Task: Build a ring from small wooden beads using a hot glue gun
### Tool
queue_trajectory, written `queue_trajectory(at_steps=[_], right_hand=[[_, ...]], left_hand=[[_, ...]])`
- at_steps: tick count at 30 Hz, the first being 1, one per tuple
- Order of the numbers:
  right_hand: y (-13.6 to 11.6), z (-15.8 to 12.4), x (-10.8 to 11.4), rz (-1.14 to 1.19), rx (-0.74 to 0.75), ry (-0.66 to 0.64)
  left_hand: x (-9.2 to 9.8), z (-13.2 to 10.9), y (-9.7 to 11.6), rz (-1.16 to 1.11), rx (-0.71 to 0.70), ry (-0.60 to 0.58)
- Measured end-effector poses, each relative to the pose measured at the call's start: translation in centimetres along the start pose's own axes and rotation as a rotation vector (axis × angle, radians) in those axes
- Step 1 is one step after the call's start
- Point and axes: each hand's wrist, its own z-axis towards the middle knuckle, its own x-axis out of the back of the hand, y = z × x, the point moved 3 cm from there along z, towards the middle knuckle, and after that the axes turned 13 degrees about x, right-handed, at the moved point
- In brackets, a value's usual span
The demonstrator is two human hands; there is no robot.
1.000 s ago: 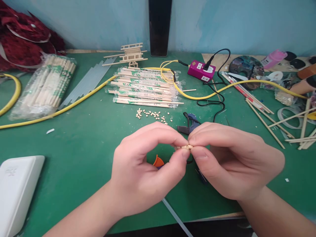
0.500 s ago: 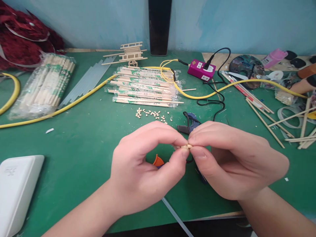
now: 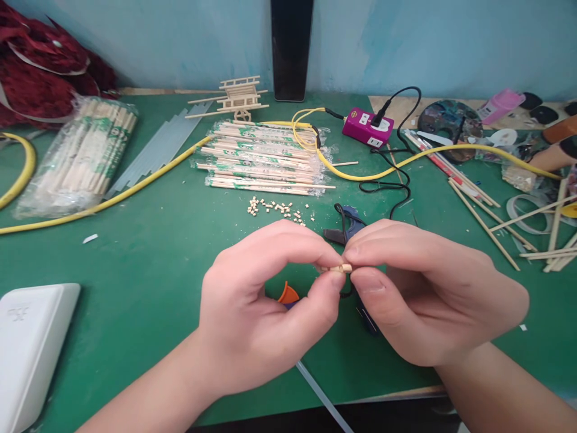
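Just in front of me, my left hand [image 3: 270,307] pinches a small pale wooden piece [image 3: 347,268] between thumb and index finger. It looks like a short bit of bamboo stick with another bit against it; the fingertips hide most of it. My right hand [image 3: 428,288] is at its right end, thumb and index tips slightly parted around that end, with the index close to or touching it. Behind the hands lie dark blue-handled pliers [image 3: 349,222], partly covered. Several tiny cut wooden bits [image 3: 279,207] are scattered beyond. An orange part [image 3: 288,293] shows behind my left hand.
Wrapped chopsticks [image 3: 265,156] lie mid-table below a small wooden cart model [image 3: 243,99]. A yellow cable [image 3: 153,180] crosses the table to a purple power socket [image 3: 367,127]. A white power bank [image 3: 36,355] is at left; loose sticks [image 3: 484,225] lie right. A phone [image 3: 291,48] leans on the wall.
My right thumb and index finger have parted slightly, baring more of the wooden piece's end. My left hand keeps its pinch almost unmoved. The display on the power bank shows more clearly.
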Motion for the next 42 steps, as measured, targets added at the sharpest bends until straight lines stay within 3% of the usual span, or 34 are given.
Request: queue_trajectory(at_steps=[3,15,18,19,23,27,42], right_hand=[[0.0,-0.1,0.0,0.009,0.002,0.027],[-0.2,0.1,0.0,0.031,-0.004,-0.071],[-0.2,-0.2,0.1,0.024,-0.036,-0.048],[0.0,-0.5,0.3,-0.022,-0.109,-0.008],[0.3,-0.9,0.5,-0.024,-0.169,0.134],[0.4,-0.3,0.1,0.000,-0.179,0.075],[0.3,-0.1,-0.2,-0.012,-0.149,0.043]], left_hand=[[0.0,0.0,0.0,-0.001,0.000,0.003],[-0.1,0.1,0.3,-0.019,0.021,0.001],[0.0,0.2,0.1,-0.102,0.122,-0.003],[0.1,0.3,-0.1,-0.146,0.174,-0.005],[0.5,0.5,-1.3,-0.323,0.349,0.007],[0.8,0.6,-2.3,-0.359,0.420,0.016],[0.6,0.4,-1.8,-0.363,0.385,0.020]])
